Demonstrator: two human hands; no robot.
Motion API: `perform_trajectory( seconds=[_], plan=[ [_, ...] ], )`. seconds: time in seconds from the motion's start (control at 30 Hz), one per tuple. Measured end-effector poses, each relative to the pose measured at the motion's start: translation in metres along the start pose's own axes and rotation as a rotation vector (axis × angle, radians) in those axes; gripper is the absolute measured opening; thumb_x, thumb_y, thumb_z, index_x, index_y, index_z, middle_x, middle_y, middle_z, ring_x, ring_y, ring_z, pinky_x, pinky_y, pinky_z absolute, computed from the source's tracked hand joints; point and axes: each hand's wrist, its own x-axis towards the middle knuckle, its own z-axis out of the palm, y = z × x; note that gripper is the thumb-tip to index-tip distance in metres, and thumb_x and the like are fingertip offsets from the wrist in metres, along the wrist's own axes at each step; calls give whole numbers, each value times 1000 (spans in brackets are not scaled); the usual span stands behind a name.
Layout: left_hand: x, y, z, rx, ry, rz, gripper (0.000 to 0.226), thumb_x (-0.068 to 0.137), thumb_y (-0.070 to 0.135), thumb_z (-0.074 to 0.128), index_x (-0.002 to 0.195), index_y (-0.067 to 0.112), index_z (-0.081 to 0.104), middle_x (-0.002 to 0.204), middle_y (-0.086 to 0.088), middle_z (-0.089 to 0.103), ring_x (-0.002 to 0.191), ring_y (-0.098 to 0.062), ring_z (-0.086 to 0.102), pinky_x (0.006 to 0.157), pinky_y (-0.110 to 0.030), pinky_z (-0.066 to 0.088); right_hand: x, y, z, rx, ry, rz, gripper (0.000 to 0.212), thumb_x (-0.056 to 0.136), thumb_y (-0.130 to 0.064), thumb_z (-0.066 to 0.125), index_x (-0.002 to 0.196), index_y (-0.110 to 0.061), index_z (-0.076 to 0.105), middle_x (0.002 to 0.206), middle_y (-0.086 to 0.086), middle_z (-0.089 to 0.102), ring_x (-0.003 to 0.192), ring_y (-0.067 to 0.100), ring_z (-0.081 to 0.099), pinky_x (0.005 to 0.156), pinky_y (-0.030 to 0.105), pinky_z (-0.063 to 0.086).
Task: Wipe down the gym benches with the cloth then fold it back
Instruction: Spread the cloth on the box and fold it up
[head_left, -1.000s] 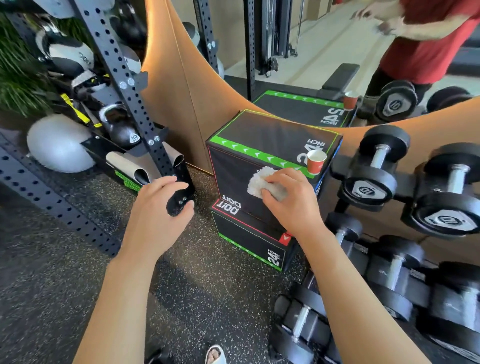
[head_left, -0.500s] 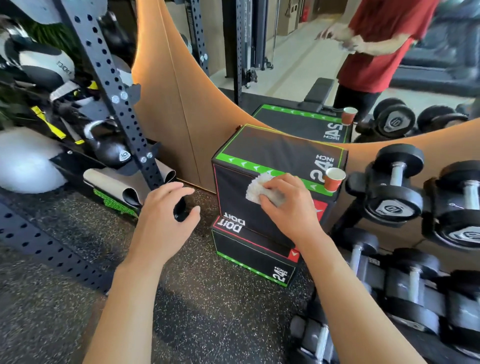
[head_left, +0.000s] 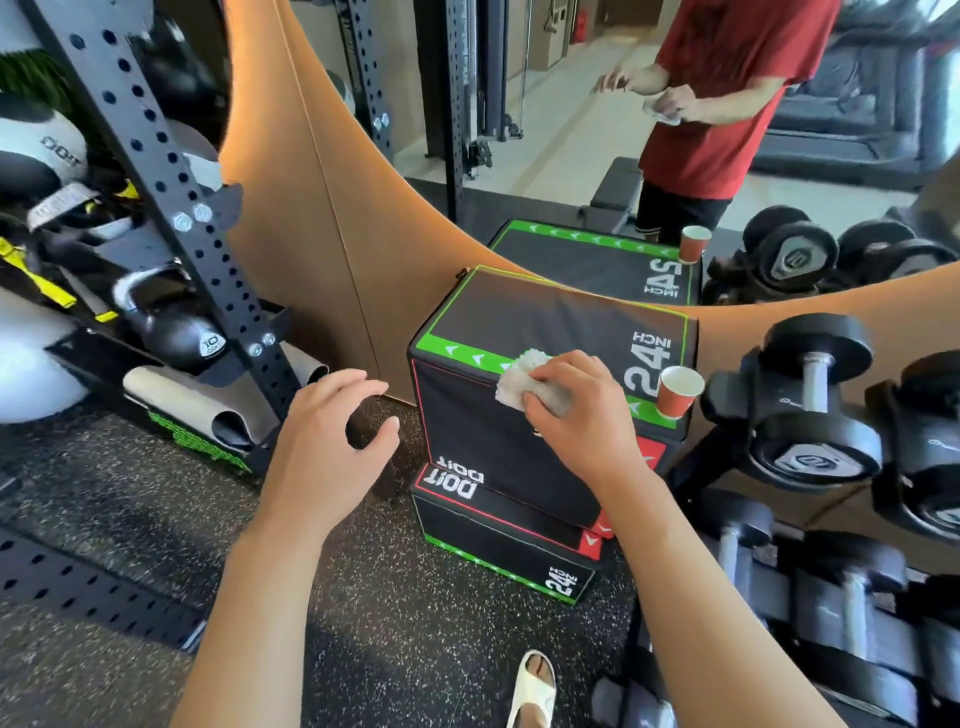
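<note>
A black padded plyo box (head_left: 550, 322) with green edging and "24 INCH" print stands on a lower box (head_left: 498, 545) against the wall. My right hand (head_left: 576, 415) grips a crumpled whitish cloth (head_left: 524, 376) and holds it at the top front edge of the upper box. My left hand (head_left: 324, 447) hovers in the air left of the box, fingers loosely curved, holding nothing. In the mirror behind, a black bench (head_left: 618, 189) shows beside the reflection of a person in a red shirt.
A red paper cup (head_left: 678, 389) stands on the box's right front corner. Dumbbells (head_left: 810, 405) fill a rack on the right. A black perforated rack post (head_left: 171, 192) with a kettlebell (head_left: 176, 332), balls and rolled mats stands on the left. Speckled rubber floor (head_left: 395, 623) lies below; a sandalled foot (head_left: 535, 686) shows.
My right hand has carried the cloth up from the box's front face to its top front edge. The camera has moved closer. My left hand has stayed hovering.
</note>
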Motion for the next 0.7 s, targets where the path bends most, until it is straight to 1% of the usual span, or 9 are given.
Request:
perform_trajectory(
  seconds=[0.2, 0.27, 0.33, 0.47, 0.57, 0.7],
  plan=[
    [79, 14, 35, 12, -15, 14, 35, 95, 34, 69, 129, 33, 66, 142, 17, 53, 137, -8, 40, 114, -34, 36, 71, 48, 8, 6, 32, 20, 19, 87, -25, 76, 105, -19, 75, 104, -13, 61, 103, 12, 53, 84, 18, 37],
    [105, 19, 48, 17, -21, 24, 35, 95, 33, 70, 129, 33, 66, 142, 17, 53, 136, -7, 40, 112, -31, 34, 94, 67, 11, 14, 48, 31, 18, 86, -25, 77, 103, -19, 75, 102, -14, 60, 101, 12, 53, 85, 16, 36],
    [129, 24, 59, 24, -24, 28, 36, 94, 33, 70, 130, 31, 67, 142, 16, 54, 135, -7, 40, 112, -29, 34, 115, 84, 15, 18, 51, 39, 18, 85, -25, 77, 103, -20, 75, 101, -16, 58, 100, 12, 54, 85, 18, 37],
    [165, 28, 86, 28, -36, 15, 36, 94, 32, 70, 130, 30, 67, 141, 17, 54, 136, -6, 40, 112, -27, 33, 147, 116, 30, 14, 37, 49, 17, 85, -24, 76, 102, -20, 75, 101, -14, 61, 99, 12, 54, 83, 16, 36],
    [183, 28, 104, 33, -64, 26, 36, 93, 31, 71, 129, 29, 68, 140, 16, 54, 134, -6, 41, 111, -23, 30, 162, 138, 43, 22, 13, 89, 17, 86, -23, 76, 102, -20, 75, 102, -14, 62, 102, 12, 54, 83, 21, 38],
    [204, 22, 120, 47, -102, 31, 36, 93, 31, 72, 129, 30, 67, 139, 17, 53, 133, -3, 39, 111, -25, 32, 175, 164, 60, 29, -13, 135, 17, 85, -22, 77, 103, -19, 75, 102, -12, 63, 102, 13, 53, 84, 24, 41]
  ],
)
